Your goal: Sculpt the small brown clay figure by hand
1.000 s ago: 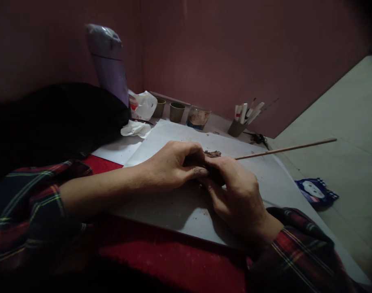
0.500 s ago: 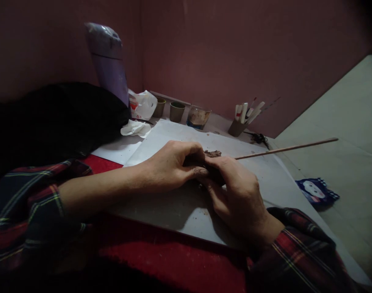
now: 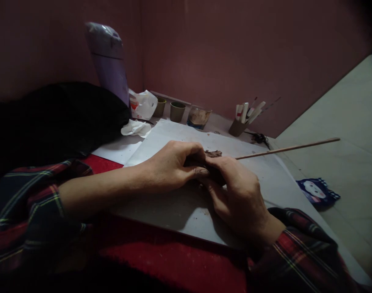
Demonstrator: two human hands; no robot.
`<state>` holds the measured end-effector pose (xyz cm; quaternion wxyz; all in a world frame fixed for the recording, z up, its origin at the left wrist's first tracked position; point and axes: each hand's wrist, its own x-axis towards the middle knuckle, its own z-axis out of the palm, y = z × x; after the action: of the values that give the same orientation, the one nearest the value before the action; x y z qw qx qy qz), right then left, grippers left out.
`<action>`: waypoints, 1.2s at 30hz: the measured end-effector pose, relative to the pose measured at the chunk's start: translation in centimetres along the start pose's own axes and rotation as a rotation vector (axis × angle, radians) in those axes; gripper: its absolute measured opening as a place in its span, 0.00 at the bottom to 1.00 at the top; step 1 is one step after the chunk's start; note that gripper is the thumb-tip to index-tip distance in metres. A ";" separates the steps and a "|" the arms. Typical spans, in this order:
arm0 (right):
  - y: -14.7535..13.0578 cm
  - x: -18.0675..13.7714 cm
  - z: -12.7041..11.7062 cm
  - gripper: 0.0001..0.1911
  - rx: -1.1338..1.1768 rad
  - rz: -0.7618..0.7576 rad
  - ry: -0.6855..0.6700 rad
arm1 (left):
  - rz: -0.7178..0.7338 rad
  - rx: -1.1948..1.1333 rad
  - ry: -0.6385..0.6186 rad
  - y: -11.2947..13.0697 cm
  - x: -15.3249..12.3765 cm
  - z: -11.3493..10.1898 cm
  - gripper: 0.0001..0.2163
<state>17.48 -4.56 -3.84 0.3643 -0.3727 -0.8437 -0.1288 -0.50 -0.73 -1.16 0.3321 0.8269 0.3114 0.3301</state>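
Observation:
Both hands meet over the white board [image 3: 167,138], around a dark brown lump that looks like clay [image 3: 215,176]. My left hand [image 3: 176,167] is closed on its left side, fingers curled over and thumb pressed along the near side. On the right side, my right hand [image 3: 236,187] pinches it between thumb and fingers. Most of the lump is hidden by the fingers and in shadow. Crumbly brown bits [image 3: 213,154] show just beyond the fingertips. A long thin wooden stick [image 3: 289,149] runs out rightward from behind my right hand; its near end is hidden.
Along the back stand two small cups [image 3: 177,112], a glass jar [image 3: 199,117] and a cup of brushes and sticks [image 3: 238,127], with scissors [image 3: 259,138] beside it. A purple bottle [image 3: 109,65], crumpled tissue [image 3: 136,127] and black cloth [image 3: 51,122] are left. The board's right edge borders the floor.

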 end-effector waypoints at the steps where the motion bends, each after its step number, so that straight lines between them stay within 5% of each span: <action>1: 0.0 0.0 0.0 0.09 -0.001 0.001 0.000 | 0.001 -0.002 -0.001 0.0 0.0 0.0 0.03; 36: 0.1 0.0 0.1 0.09 -0.013 -0.024 0.004 | -0.003 0.009 -0.010 -0.1 0.1 0.0 0.04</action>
<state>17.51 -4.39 -3.93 0.3620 -0.3648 -0.8465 -0.1394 -0.48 -0.62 -1.23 0.3302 0.8297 0.3125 0.3239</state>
